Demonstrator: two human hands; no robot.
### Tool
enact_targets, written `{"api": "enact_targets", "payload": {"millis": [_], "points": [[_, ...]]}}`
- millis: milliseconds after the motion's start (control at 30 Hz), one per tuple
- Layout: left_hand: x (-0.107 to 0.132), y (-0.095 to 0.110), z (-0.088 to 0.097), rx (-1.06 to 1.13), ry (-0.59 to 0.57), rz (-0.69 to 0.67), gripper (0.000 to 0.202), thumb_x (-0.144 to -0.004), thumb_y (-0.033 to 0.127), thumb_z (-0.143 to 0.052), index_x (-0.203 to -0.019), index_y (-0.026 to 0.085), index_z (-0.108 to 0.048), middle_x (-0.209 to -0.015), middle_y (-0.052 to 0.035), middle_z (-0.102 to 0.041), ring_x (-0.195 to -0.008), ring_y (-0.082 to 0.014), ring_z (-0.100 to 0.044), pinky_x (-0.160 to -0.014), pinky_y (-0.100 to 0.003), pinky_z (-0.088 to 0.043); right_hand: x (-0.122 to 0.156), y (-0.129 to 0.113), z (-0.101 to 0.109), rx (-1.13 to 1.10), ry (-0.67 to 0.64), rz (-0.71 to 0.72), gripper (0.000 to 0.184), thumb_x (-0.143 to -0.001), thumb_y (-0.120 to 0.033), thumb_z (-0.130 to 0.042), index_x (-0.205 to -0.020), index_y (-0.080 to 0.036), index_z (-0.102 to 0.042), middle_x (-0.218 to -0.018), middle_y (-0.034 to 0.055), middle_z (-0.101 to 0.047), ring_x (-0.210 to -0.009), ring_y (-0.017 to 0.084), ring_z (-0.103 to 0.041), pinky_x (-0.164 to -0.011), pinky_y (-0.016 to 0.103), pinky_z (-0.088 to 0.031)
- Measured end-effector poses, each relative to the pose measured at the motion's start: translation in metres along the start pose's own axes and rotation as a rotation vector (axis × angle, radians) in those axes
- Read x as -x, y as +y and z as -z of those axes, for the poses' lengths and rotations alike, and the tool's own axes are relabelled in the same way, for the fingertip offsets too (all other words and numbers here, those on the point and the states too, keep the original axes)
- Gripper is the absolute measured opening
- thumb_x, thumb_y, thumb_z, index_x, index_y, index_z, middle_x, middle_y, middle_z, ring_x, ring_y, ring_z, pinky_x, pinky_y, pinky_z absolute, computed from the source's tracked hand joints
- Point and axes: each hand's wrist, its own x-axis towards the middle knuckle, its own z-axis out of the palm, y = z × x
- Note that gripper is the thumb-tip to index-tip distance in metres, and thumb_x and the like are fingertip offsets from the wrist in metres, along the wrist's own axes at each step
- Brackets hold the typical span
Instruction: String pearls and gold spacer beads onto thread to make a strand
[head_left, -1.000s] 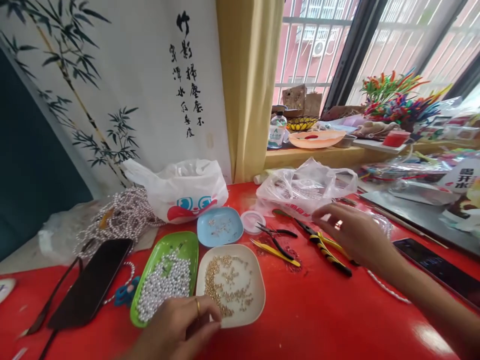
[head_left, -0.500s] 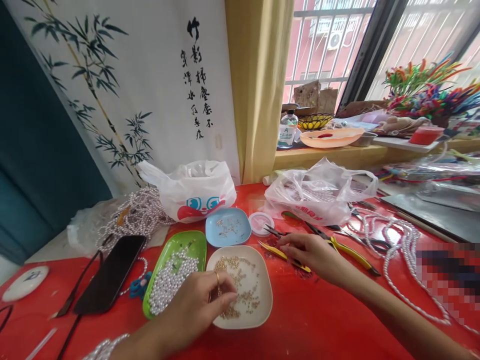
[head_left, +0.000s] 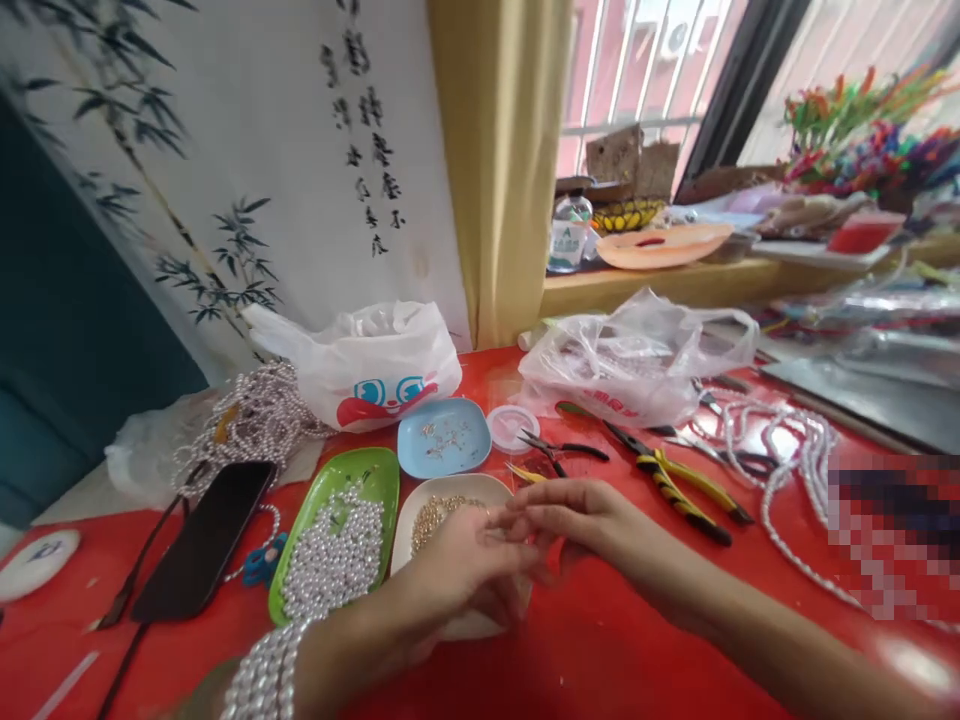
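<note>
My left hand (head_left: 461, 565) and my right hand (head_left: 581, 515) meet fingertip to fingertip over the right side of a cream tray (head_left: 409, 490) of small gold beads. The fingers of both hands are drawn together in a pinch. Whatever lies between them is too small and blurred to make out. A pearl bracelet (head_left: 262, 665) wraps my left wrist. Left of that hand is a green tray (head_left: 386, 470) with loose white pearl beads (head_left: 334, 550). Small pliers with dark handles (head_left: 555, 450) and the tip of a yellow tool (head_left: 525, 473) lie just beyond my right hand.
Behind the trays are a blue tray (head_left: 476, 440) with small metal bits, a round lid (head_left: 513, 428) and two plastic bags (head_left: 382, 370). Yellow-handled pliers (head_left: 682, 490) and bead strands (head_left: 772, 500) lie right. A phone (head_left: 206, 545) and bead pile (head_left: 262, 420) are left.
My right hand has moved left, away from the small pliers, to meet my left hand. My left hand has shifted right over the cream tray. The view has tilted down slightly.
</note>
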Motion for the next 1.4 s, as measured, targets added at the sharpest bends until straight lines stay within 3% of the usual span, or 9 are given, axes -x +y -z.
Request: {"api": "enact_targets", "payload": {"millis": [100,367,567,700,800,933,1133,1267,1400], "points": [[0.001,0.004,0.006,-0.032,0.069,0.034,0.041,-0.068,0.032,-0.064,-0.102,0.013,-0.053,-0.067,-0.0031,-0.063,-0.041,-0.0048,-0.048,-0.043,-0.017,-0.034,0.001,-0.004,0.008,-0.043,-0.066,0.032,0.018,-0.076,-0.027,-0.055,-0.086,-0.016,-0.064,-0.079,0.0028,-0.065,-0.068,0.01,-0.058,-0.054,0.017,-0.041],[0.013,0.016,0.036,-0.272,0.248,-0.132,0.022,-0.069,0.031,-0.062,-0.071,0.01,-0.056,-0.062,-0.0019,-0.06,-0.041,-0.0031,-0.037,-0.04,-0.016,-0.028,-0.015,-0.015,0.033,-0.568,0.155,0.179,0.003,-0.075,-0.021,-0.06,-0.074,-0.019,-0.062,-0.08,-0.0019,-0.062,-0.063,0.004,-0.057,-0.054,0.01,-0.047],[0.029,0.02,0.054,-0.412,0.38,-0.324,0.017,-0.072,0.029,-0.058,-0.071,0.012,-0.056,-0.067,-0.0022,-0.059,-0.045,-0.0048,-0.036,-0.042,-0.018,-0.027,-0.015,-0.01,0.041,-0.426,0.343,0.161,0.001,-0.073,-0.019,-0.061,-0.073,-0.018,-0.062,-0.072,-0.001,-0.062,-0.059,0.006,-0.058,-0.053,0.011,-0.048],[0.023,0.017,0.046,-0.457,0.278,-0.35,0.021,-0.076,0.029,-0.052,-0.088,0.014,-0.057,-0.075,-0.0025,-0.059,-0.049,-0.0071,-0.047,-0.049,-0.021,-0.039,-0.005,-0.008,0.022,-0.373,0.256,0.074,0.005,-0.072,-0.023,-0.062,-0.07,-0.018,-0.061,-0.074,0.0011,-0.062,-0.063,0.009,-0.059,-0.054,0.015,-0.048],[0.002,0.021,0.044,-0.687,0.326,-0.437,0.021,-0.08,0.028,-0.046,-0.092,0.016,-0.058,-0.072,-0.0027,-0.062,-0.061,-0.0128,-0.055,-0.058,-0.024,-0.043,-0.002,-0.01,0.016,-0.239,0.219,0.113,0.011,-0.073,-0.027,-0.061,-0.07,-0.017,-0.059,-0.069,-0.0002,-0.058,-0.059,0.008,-0.055,-0.049,0.015,-0.043],[-0.05,0.036,0.052,-1.174,0.455,-0.561,0.018,-0.079,0.024,-0.048,-0.087,0.017,-0.062,-0.094,-0.0065,-0.064,-0.093,-0.0209,-0.053,-0.082,-0.032,-0.039,-0.004,-0.024,0.038,-0.197,0.391,0.232,0.009,-0.071,-0.024,-0.062,-0.066,-0.018,-0.058,-0.063,-0.0032,-0.053,-0.052,0.005,-0.046,-0.043,0.014,-0.037],[-0.121,0.047,0.059,-1.23,0.476,-0.509,0.017,-0.072,0.026,-0.057,-0.076,0.01,-0.063,-0.085,-0.0165,-0.064,-0.099,-0.0315,-0.048,-0.085,-0.041,-0.035,-0.003,-0.052,0.083,-0.276,0.545,0.252,0.006,-0.071,-0.021,-0.054,-0.068,-0.023,-0.06,-0.081,-0.0018,-0.06,-0.062,0.007,-0.052,-0.051,0.016,-0.043],[-0.139,0.048,0.054,-1.174,0.491,-0.512,0.007,-0.068,0.02,-0.06,-0.066,0.013,-0.061,-0.08,-0.0141,-0.064,-0.098,-0.0315,-0.049,-0.089,-0.045,-0.031,0.003,-0.067,0.091,-0.267,0.57,0.302,0.012,-0.073,-0.022,-0.05,-0.064,-0.023,-0.058,-0.105,-0.0014,-0.061,-0.081,0.01,-0.056,-0.058,0.018,-0.044],[-0.149,0.053,0.056,-1.02,0.534,-0.542,0.004,-0.067,0.013,-0.056,-0.071,0.013,-0.057,-0.078,-0.0107,-0.063,-0.085,-0.026,-0.055,-0.084,-0.043,-0.036,0.009,-0.072,0.102,-0.089,0.577,0.364,0.016,-0.073,-0.027,-0.045,-0.061,-0.023,-0.054,-0.091,0.0002,-0.065,-0.078,0.013,-0.058,-0.062,0.025,-0.045]]}}
